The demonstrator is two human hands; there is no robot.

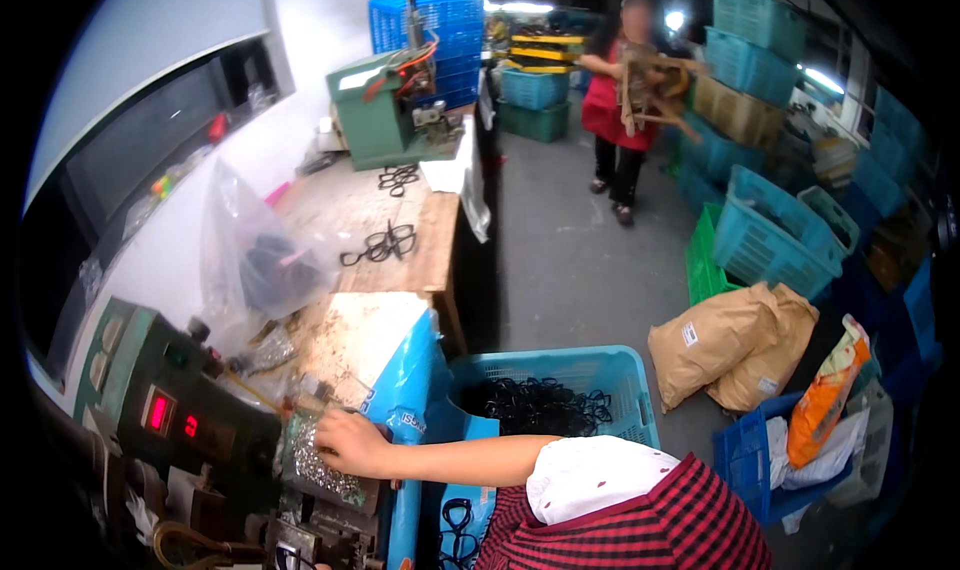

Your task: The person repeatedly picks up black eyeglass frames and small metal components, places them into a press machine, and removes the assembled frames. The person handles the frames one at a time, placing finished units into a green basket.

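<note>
My right hand (pixel 352 444) reaches over a shallow tray heaped with small shiny metal pieces (pixel 338 482). Its fingers are bent down and together at the heap, and whatever they pinch is too small to make out. At the bottom edge only a sliver of skin, seemingly my left hand (pixel 322 567), shows beside a black eyeglass frame (pixel 290 556); its fingers are hidden. Left of the tray stands a dark green machine (pixel 185 410) with lit red digits. More black eyeglass frames (pixel 458 530) lie on blue plastic below my right forearm.
A teal basket (pixel 640 390) of black frames stands beyond my forearm. Further frames (pixel 385 243) lie on the wooden table (pixel 330 205), with a green machine (pixel 375 115) behind. Brown sacks (pixel 715 340) and stacked baskets line the right. A person (pixel 625 100) carries a wooden stool in the aisle.
</note>
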